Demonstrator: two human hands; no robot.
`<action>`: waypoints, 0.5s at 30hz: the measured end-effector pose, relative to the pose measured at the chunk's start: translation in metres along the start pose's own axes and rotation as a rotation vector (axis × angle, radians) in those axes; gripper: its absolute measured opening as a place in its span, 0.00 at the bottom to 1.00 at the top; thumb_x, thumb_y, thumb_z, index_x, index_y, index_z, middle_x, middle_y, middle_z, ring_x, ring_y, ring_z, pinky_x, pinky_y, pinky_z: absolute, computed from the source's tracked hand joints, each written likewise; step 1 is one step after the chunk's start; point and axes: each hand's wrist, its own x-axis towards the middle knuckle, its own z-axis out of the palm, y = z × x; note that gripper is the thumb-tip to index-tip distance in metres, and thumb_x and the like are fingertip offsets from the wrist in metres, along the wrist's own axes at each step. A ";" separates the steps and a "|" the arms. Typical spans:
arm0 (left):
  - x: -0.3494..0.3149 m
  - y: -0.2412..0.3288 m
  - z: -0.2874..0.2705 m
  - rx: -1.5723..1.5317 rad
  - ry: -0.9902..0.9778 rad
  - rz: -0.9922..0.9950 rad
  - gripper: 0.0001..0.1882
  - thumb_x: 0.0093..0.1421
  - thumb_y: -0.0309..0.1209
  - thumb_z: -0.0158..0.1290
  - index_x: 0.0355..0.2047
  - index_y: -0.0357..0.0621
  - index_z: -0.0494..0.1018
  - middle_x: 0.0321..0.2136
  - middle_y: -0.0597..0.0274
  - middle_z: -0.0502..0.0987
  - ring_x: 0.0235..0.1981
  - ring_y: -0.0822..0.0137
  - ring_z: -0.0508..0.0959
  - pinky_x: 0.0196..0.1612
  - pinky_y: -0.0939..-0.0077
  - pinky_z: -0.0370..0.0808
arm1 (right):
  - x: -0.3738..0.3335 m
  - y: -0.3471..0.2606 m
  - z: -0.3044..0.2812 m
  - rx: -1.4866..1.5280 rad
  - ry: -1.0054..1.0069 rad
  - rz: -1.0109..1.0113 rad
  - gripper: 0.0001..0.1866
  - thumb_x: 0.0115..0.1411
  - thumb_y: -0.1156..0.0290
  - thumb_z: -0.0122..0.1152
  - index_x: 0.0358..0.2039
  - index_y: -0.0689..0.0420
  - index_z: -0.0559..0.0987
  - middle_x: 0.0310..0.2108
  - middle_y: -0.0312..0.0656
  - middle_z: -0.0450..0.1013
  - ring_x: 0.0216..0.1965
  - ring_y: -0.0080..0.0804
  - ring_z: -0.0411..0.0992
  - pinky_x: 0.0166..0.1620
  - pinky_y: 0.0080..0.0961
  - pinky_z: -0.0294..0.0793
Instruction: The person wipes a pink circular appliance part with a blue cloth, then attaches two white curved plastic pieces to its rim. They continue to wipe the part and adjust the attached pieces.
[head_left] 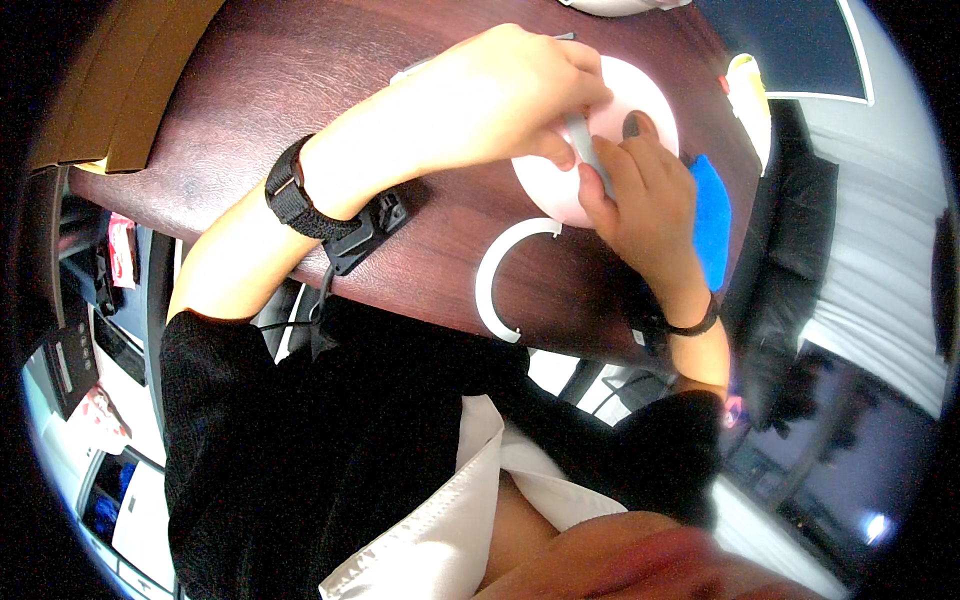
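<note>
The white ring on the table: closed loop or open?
Open. The ring is a C shape with a gap on its right side, lying flat on the table below the hands.

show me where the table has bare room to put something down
Bare wood lies on the table left of the left hand, up to the brown boards. A smaller patch sits between the wrist strap and the white ring. It is crowded around the white disc, right hand and blue piece.
</note>
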 end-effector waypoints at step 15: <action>0.001 0.000 0.003 -0.078 0.038 0.027 0.25 0.46 0.33 0.63 0.45 0.36 0.74 0.39 0.52 0.77 0.32 0.57 0.80 0.36 0.67 0.76 | -0.009 0.005 -0.001 0.227 0.021 0.168 0.12 0.48 0.69 0.67 0.33 0.56 0.75 0.24 0.40 0.68 0.27 0.41 0.70 0.29 0.35 0.68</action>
